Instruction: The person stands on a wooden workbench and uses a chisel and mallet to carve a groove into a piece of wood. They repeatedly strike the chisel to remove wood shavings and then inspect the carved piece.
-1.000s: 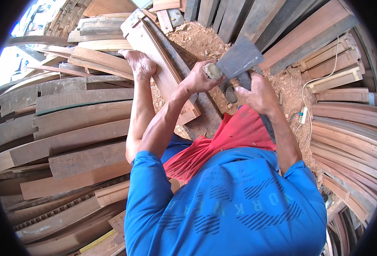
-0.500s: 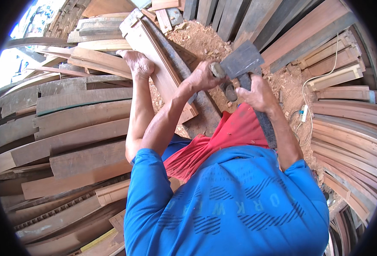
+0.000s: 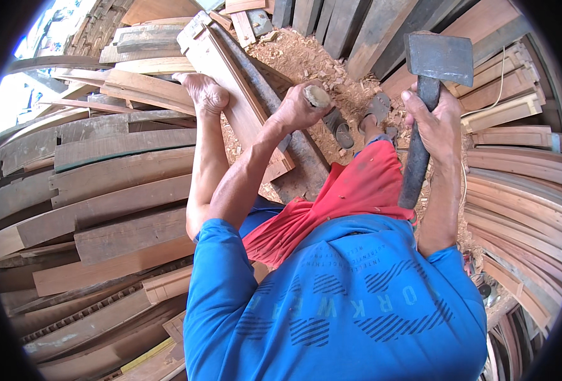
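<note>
In the head view my left hand (image 3: 295,111) is closed round a tool's handle with a pale, round, worn end (image 3: 316,95), above a long wooden board (image 3: 251,138). What the tool's lower part looks like is hidden. To the right, my right hand (image 3: 434,125) grips a hammer (image 3: 438,58) with a broad, square metal head raised at the top and a long dark handle slanting down toward red cloth on my lap (image 3: 351,187). My bare left foot (image 3: 209,95) rests against the board, which lies on a darker beam (image 3: 306,174).
Stacked planks (image 3: 109,197) fill the left side. Upright boards (image 3: 344,32) stand at the back, and moulded panels (image 3: 516,165) line the right, near a white cable (image 3: 501,82). Wood shavings (image 3: 297,60) cover the floor around a sandal (image 3: 341,132) and my right foot (image 3: 373,120).
My right hand has lifted the hammer up and to the right, away from my left hand, uncovering my right foot. My left hand has shifted only slightly.
</note>
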A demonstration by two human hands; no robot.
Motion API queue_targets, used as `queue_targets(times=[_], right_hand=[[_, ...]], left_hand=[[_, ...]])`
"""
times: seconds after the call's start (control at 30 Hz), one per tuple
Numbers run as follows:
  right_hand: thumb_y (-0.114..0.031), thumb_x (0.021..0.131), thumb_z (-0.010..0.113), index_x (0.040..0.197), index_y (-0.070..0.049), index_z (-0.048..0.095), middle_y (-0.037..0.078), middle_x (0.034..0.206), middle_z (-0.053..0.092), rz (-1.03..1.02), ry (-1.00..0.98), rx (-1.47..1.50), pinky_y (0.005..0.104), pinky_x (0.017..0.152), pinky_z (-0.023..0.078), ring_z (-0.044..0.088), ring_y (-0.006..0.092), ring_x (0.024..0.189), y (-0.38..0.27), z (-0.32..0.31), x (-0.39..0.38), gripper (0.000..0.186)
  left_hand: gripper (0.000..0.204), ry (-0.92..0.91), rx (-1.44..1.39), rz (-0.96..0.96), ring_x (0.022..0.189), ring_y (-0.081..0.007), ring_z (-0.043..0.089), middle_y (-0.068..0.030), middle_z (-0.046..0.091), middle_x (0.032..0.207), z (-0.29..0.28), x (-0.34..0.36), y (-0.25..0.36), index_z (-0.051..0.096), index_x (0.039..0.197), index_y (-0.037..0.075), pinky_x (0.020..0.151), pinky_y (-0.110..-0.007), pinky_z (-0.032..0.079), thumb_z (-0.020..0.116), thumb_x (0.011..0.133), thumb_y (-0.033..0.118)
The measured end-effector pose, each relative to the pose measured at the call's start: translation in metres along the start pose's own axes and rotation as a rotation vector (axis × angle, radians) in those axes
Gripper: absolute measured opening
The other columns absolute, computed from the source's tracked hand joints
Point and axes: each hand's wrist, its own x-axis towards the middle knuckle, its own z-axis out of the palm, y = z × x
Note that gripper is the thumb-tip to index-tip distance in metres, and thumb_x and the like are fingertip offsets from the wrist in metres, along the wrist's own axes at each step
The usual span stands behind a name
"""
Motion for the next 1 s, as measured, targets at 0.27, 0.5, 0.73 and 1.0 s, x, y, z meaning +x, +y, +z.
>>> queue_targets(times=[0.27, 0.5, 0.73, 1.0], right_hand=[[-0.028, 0.087, 0.073, 0.094, 0.005, 0.065, 0.028, 0.086, 0.070, -0.149, -0.447, -0.685, 0.0501, 0.079, 0.054, 0.071, 0.0420, 0.084, 0.071, 0.068, -0.010, 0.035], [-0.031, 0.082, 0.076, 0.091, 0.004, 0.064, 0.015, 0.077, 0.067, 0.169, -0.530, -0.222, 0.0404, 0.063, 0.054, 0.068, 0.0251, 0.068, 0.074, 0.054, -0.021, 0.038], [-0.031, 0.087, 0.076, 0.102, 0.001, 0.065, 0.001, 0.075, 0.063, 0.052, -0.226, -0.039, 0.0277, 0.058, 0.050, 0.060, 0.0100, 0.062, 0.007, 0.014, -0.007, 0.036], [-0.037, 0.090, 0.077, 0.093, -0.002, 0.067, 0.005, 0.070, 0.067, -0.050, 0.064, -0.117, 0.0316, 0.058, 0.052, 0.063, 0.0131, 0.059, 0.006, 0.038, 0.000, 0.037]], left_hand=[[0.042, -0.134, 0.177, -0.011, 0.098, -0.0257, 0.074, -0.0157, 0.075, 0.103, 0.027, -0.016, -0.027, 0.068, 0.112, 0.004, 0.086, -0.041, 0.058, 0.087, 0.080, 0.025], [0.027, 0.214, -0.132, -0.087, 0.072, -0.0137, 0.064, -0.0044, 0.068, 0.075, -0.022, -0.041, -0.011, 0.065, 0.094, 0.006, 0.069, -0.033, 0.055, 0.083, 0.086, 0.025], [0.030, 0.171, -0.068, 0.001, 0.073, -0.0092, 0.057, 0.0011, 0.062, 0.077, -0.019, -0.029, -0.009, 0.062, 0.091, 0.007, 0.066, -0.029, 0.049, 0.081, 0.090, 0.030], [0.031, 0.057, -0.018, 0.078, 0.070, -0.0220, 0.063, -0.0103, 0.064, 0.076, -0.013, -0.031, 0.000, 0.063, 0.091, 0.004, 0.070, -0.038, 0.053, 0.081, 0.086, 0.029]])
